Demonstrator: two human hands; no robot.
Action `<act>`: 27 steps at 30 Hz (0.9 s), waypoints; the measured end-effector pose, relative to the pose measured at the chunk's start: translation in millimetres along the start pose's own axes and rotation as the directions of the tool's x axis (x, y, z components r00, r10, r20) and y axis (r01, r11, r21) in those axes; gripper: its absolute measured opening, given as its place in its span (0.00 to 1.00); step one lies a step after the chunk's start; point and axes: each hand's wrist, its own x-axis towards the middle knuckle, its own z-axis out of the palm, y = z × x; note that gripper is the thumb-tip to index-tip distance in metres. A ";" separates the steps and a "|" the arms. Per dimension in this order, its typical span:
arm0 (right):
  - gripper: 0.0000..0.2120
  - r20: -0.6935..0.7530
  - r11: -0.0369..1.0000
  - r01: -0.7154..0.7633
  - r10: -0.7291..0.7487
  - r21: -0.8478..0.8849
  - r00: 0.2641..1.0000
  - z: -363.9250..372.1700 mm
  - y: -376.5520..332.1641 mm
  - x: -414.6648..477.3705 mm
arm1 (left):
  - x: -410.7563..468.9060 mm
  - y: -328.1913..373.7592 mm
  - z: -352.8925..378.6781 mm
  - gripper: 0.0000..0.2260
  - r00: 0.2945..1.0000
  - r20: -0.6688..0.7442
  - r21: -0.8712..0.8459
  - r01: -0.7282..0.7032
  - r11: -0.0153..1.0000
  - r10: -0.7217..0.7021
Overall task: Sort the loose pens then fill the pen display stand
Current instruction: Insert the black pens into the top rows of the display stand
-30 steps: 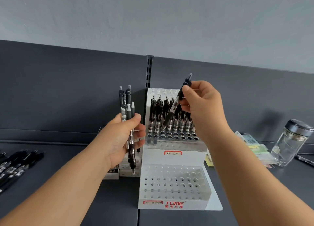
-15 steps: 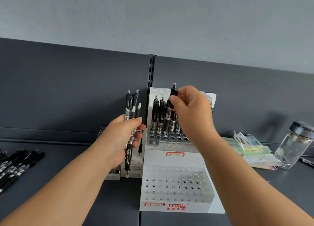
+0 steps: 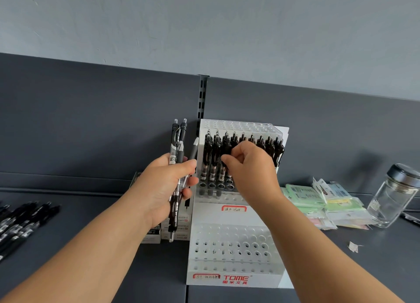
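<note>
A white tiered pen display stand [image 3: 234, 268] sits in the middle of the dark shelf. Its upper tier holds several upright black pens [image 3: 211, 157]; the lower tier's holes are empty. My left hand [image 3: 163, 189] grips a bundle of three black pens [image 3: 178, 143] upright, just left of the stand. My right hand [image 3: 250, 170] is over the upper tier, fingers curled and pinching a black pen [image 3: 227, 151] standing among the others; its lower part is hidden behind the hand.
Several loose black pens [image 3: 20, 223] lie at the far left of the shelf. Small boxes [image 3: 154, 234] sit behind my left hand. Green and pastel packets [image 3: 318, 202] and a glass jar [image 3: 393, 195] stand to the right. A paper scrap [image 3: 353, 247] lies nearby.
My right hand has lowered its pen from above the stand down into the upper tier's rows. My left hand stays beside the stand with its bundle.
</note>
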 end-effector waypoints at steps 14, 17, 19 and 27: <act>0.06 0.335 0.716 -0.278 0.064 0.641 0.940 -22.7 -25.9 -8.1 | -15.6 6.8 18.3 0.04 0.985 0.170 0.038 0.008 0.999 -0.015; 0.07 0.237 0.697 -0.262 0.134 0.668 0.962 -28.3 -21.0 -0.2 | -15.4 3.4 17.7 0.04 0.986 0.158 0.033 0.040 0.999 -0.045; 0.04 0.202 0.709 -0.251 0.155 0.659 0.967 -30.4 -18.7 2.4 | -16.6 3.1 19.2 0.07 0.988 0.149 0.048 0.034 0.998 -0.041; 0.11 -0.085 0.713 0.608 -0.670 -0.349 0.737 -27.9 -7.5 -14.8 | -14.6 11.2 28.4 0.04 0.993 0.120 0.086 0.000 0.996 -0.011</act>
